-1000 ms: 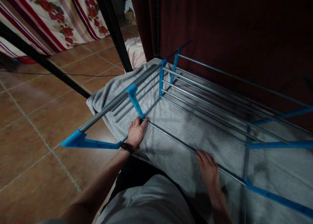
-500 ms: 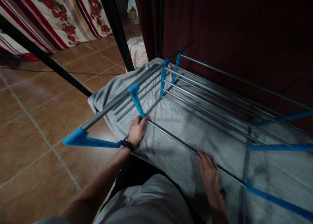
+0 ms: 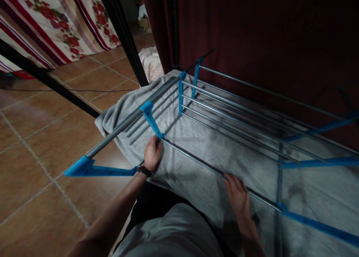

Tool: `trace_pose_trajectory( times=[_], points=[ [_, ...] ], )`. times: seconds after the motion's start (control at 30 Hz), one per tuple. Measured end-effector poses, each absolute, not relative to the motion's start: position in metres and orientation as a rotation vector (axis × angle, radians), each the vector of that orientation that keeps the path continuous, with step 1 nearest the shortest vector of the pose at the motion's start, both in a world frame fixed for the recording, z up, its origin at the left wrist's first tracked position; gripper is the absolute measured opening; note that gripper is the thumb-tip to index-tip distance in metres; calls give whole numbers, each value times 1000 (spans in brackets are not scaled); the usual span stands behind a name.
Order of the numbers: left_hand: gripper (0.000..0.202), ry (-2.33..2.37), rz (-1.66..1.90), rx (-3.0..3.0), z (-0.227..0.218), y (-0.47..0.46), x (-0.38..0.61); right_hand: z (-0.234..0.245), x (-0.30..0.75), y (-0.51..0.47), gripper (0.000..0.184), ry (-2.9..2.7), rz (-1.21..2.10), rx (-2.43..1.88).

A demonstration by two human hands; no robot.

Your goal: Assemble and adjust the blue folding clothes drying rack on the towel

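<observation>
A clothes drying rack of grey metal tubes with blue plastic brackets lies across the grey blanket. My left hand (image 3: 153,154), a dark band at its wrist, is closed on the rack's tubing just below a blue bracket (image 3: 152,119); its fingertips are partly hidden. Further right, my right hand (image 3: 237,193) wraps its fingers over the near metal rod (image 3: 193,158) of the same rack. That rod runs on to a blue arm (image 3: 319,224) at the lower right. Another blue end piece (image 3: 84,167) juts out past the blanket on the left.
Beneath the rack, the grey blanket (image 3: 202,189) covers a raised surface. Black posts (image 3: 123,33) stand at the left, with brown floor tiles (image 3: 36,167) beyond. A dark red curtain (image 3: 252,36) hangs behind, and a floral striped curtain (image 3: 56,21) at upper left.
The view has shifted slightly, so the far scene sits a little left and lower. My left hand has turned slightly at the bracket, its fingers tucked further under. My right hand keeps its hold.
</observation>
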State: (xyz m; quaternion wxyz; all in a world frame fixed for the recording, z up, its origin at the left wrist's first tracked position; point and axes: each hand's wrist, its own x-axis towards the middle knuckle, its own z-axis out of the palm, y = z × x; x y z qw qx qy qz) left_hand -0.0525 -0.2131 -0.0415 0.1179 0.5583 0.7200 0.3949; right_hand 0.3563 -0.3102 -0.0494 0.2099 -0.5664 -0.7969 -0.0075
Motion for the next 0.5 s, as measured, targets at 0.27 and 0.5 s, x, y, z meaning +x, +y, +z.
trace_pose_trajectory(
  times=[0.27,0.5],
  points=[
    [25,2193,1083,1566,-32,-206,-51,-47,355,-309,28,-2202,2,-1588],
    [23,2191,1094,1576,-29,-206,-49,-47,356,-309,29,-2177,50,-1593]
  ],
)
